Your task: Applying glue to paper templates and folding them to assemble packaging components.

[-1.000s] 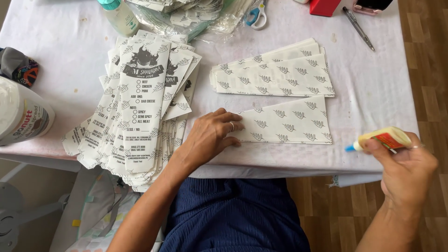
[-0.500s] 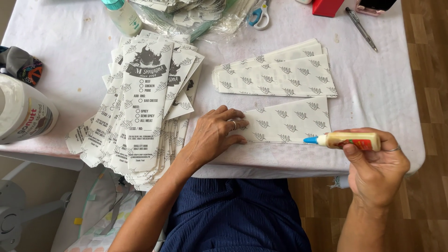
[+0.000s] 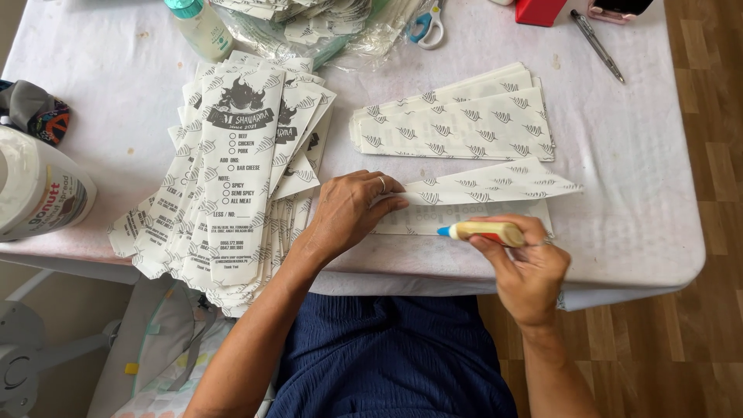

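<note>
Head view, looking down at a worktop (image 3: 635,178) under a white cloth. Left hand (image 3: 348,213) lies flat with fingers spread, pressing on a folded paper sleeve (image 3: 495,182) at the near edge of the worktop; it grips nothing, just pins the lifted flap back. Right hand (image 3: 530,267) is closed around a glue bottle (image 3: 484,231), cream with a blue tip, lying nearly level, with the tip over the sleeve's exposed lower strip.

Handling guess: the sleeve is thin paper, very light, floppy and easy to crease or tear. It likely slides on the cloth unless it is held down. Best hold is flat pressure along the fold, or a pinch at one corner of the flap. Wet glue could make it stick to fingers.

Looks: long narrow white sleeve with a repeating grey leaf print, upper flap folded open at a slant so it tapers to a point on the right.

Around it: a neat stack of matching patterned sleeves (image 3: 457,120) just beyond, apart from the one in hand. A fanned pile of printed sleeves (image 3: 232,178) sits at left, with black flame artwork and checkbox lines. Scissors (image 3: 426,27), pen (image 3: 596,45), pale bottle (image 3: 200,27) and red box (image 3: 539,11) lie along the far edge; white tub (image 3: 39,193) at far left.
</note>
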